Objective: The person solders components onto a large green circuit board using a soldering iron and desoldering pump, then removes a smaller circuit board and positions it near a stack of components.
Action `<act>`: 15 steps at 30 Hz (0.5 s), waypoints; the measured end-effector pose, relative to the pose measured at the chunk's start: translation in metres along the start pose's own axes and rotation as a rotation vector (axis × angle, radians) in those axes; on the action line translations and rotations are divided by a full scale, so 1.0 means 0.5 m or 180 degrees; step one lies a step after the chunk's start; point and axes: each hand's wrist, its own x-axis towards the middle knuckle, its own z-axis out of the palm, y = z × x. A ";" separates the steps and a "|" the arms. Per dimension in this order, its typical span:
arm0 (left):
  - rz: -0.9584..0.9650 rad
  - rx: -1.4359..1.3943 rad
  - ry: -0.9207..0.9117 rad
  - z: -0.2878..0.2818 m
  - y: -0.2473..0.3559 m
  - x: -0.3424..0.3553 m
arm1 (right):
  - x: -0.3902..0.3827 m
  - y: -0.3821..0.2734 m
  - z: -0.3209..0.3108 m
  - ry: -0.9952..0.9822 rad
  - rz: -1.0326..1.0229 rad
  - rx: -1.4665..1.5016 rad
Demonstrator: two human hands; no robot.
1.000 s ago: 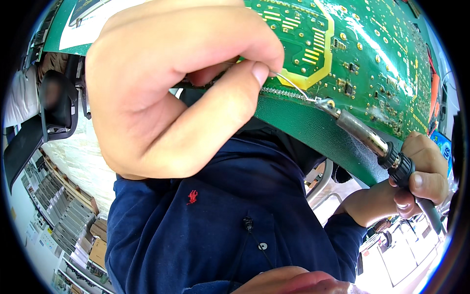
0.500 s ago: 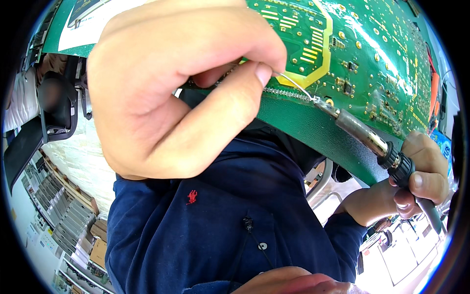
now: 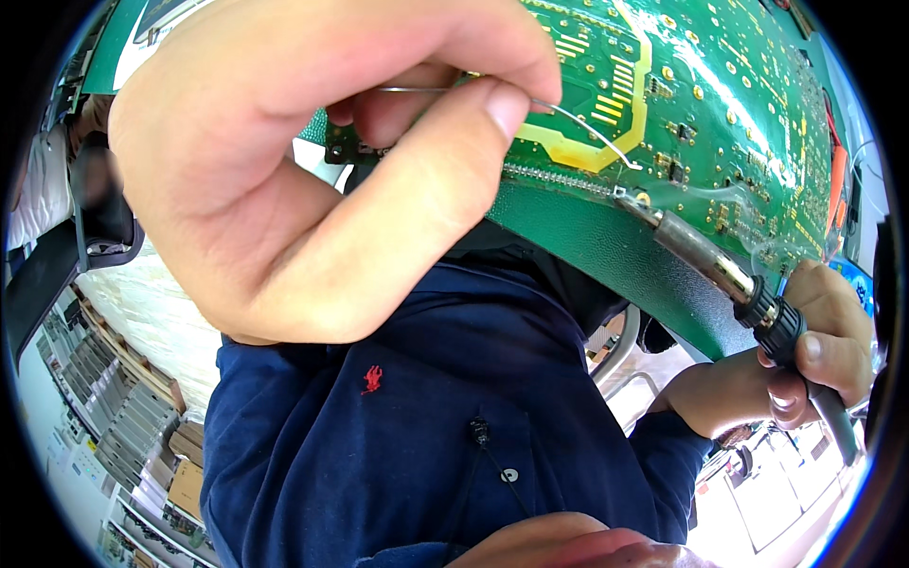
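Observation:
Between thumb and forefinger, my left hand (image 3: 331,170) pinches a thin length of solder wire (image 3: 595,131). The wire's free end hangs over the green circuit board (image 3: 701,114), a little apart from the iron's tip. My right hand (image 3: 822,346) is wrapped round the black grip of a soldering iron (image 3: 705,254). Its tip touches the right end of a row of closely spaced pins (image 3: 559,180) along the board's near edge. Wisps of smoke drift to the right of the tip. My left fingers hide part of the board's left side.
The board lies on a green mat (image 3: 606,241), whose edge curves close to my body. A white sheet (image 3: 151,38) is at the far left. An orange object (image 3: 838,185) and cables are beyond the board's right side. At the left are a black chair (image 3: 47,275) and shelves.
My left hand has shifted left, and the wire's end has lifted off the iron's tip toward the far side. The iron has barely moved. Smoke now shows beside it.

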 end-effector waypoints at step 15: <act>0.0179 0.0012 0.0110 -0.004 -0.005 -0.005 | 0.034 -0.033 -0.035 -0.0678 0.0392 0.0261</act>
